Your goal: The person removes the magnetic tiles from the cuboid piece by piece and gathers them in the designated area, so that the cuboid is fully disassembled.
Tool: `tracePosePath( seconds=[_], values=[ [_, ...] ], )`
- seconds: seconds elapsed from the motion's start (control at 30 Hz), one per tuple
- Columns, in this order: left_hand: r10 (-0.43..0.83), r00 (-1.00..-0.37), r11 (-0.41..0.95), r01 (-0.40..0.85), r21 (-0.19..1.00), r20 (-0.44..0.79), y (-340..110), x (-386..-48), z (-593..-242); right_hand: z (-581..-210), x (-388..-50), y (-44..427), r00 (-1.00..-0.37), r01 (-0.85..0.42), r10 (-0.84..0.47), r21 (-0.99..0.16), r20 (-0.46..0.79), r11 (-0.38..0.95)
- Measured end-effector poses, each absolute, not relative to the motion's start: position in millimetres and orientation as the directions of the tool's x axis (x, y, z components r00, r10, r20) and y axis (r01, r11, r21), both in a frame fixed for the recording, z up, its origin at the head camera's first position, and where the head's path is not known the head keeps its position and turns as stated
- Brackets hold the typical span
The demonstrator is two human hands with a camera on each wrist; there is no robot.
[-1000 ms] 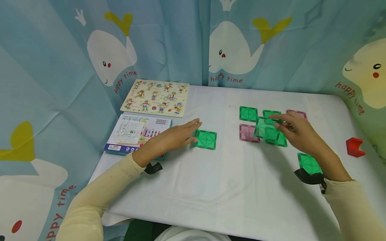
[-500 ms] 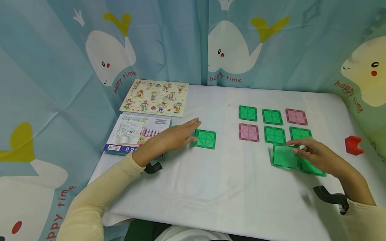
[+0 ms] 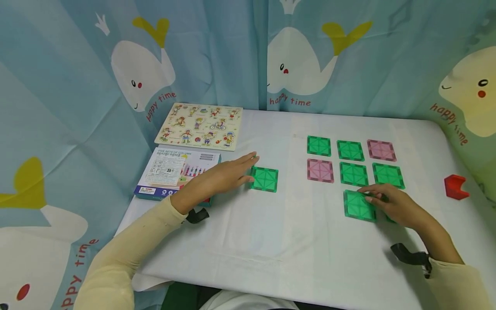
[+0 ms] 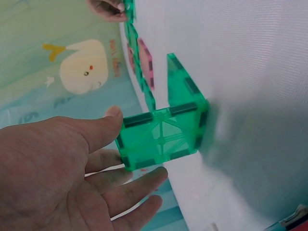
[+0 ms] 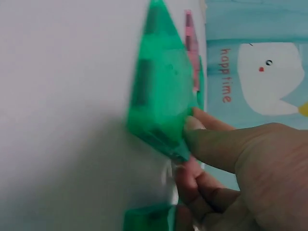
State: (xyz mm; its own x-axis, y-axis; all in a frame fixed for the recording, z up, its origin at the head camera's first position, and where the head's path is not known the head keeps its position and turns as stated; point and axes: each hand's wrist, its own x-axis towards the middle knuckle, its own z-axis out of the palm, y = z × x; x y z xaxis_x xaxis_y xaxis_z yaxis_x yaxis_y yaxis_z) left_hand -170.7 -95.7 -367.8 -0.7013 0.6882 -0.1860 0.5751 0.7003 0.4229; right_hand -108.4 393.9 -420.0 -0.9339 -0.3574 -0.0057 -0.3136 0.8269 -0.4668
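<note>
My left hand [image 3: 228, 174] pinches a square, see-through green magnetic tile [image 4: 161, 137] between thumb and fingers. In the left wrist view that tile meets a second green tile [image 4: 183, 84] along an edge, at an angle; in the head view a green tile [image 3: 265, 179] lies flat by the fingertips. With thumb and fingers, my right hand [image 3: 397, 204] pinches another green tile [image 3: 359, 205] at its right side, low over the tabletop. In the right wrist view this tile [image 5: 163, 86] looks tilted and blurred. A further green tile [image 3: 390, 219] is mostly hidden beneath the right hand.
Beyond the right hand lie green tiles [image 3: 354, 174] and pink tiles [image 3: 381, 150] in two rows. A red notched piece [image 3: 456, 187] is at far right. At left are a picture puzzle board [image 3: 199, 126] and a printed box [image 3: 176, 170]. A whale-print curtain [image 3: 232, 51] surrounds the white table [image 3: 290, 241].
My right hand has carried its green tile from above the rows of tiles toward the near side, then lowered it slightly leftward. My left hand has stayed put.
</note>
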Motion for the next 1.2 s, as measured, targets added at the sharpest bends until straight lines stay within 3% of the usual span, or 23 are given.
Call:
tracePosePath(
  seconds=[0.43, 0.67, 0.9, 1.2],
  values=[
    [0.681, -0.706, 0.709, 0.570, 0.415, -0.195, -95.5, -169.8, -367.2, -411.8, -111.9, 368.9, -0.939, -0.321, -0.343, -0.418, 0.023, 0.850],
    [0.666, -0.720, 0.718, 0.549, 0.427, -0.194, -96.7, -168.8, -367.3, -392.0, -129.2, 306.8, -0.907, -0.323, -0.414, -0.499, -0.081, 0.804],
    [0.674, -0.717, 0.708, 0.558, 0.432, -0.178, -97.0, -169.7, -367.8, -397.3, -148.6, 234.5, -0.861, -0.363, -0.495, -0.541, -0.117, 0.759],
    [0.671, -0.718, 0.713, 0.559, 0.422, -0.183, -94.3, -170.1, -367.8, -405.6, -173.2, 172.9, -0.835, -0.295, -0.495, -0.561, -0.242, 0.773]
  ],
)
